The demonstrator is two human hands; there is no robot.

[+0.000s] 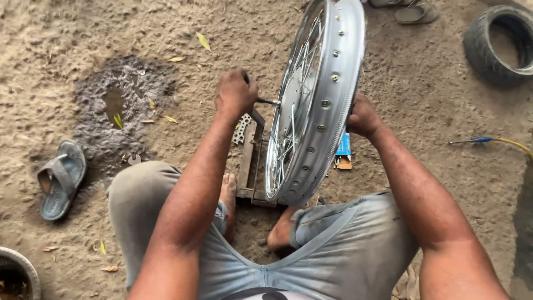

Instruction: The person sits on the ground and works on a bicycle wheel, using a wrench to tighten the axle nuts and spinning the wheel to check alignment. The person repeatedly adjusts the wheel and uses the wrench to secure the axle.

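Note:
A shiny spoked metal wheel rim (325, 94) stands upright on a rusty metal stand (251, 166) between my knees. My left hand (235, 93) is closed around a small tool handle whose metal shaft (268, 101) points at the spokes near the hub. My right hand (362, 118) grips the right edge of the rim, fingers hidden behind it. My bare feet (229, 191) rest on the sandy ground by the stand's base.
A grey sandal (60, 179) lies at the left beside a dark wet patch (119, 105). A black tyre (499, 44) lies at the top right, another tyre (16, 272) at the bottom left. A blue-tipped hose (488, 140) and a small blue box (343, 151) lie right of the wheel.

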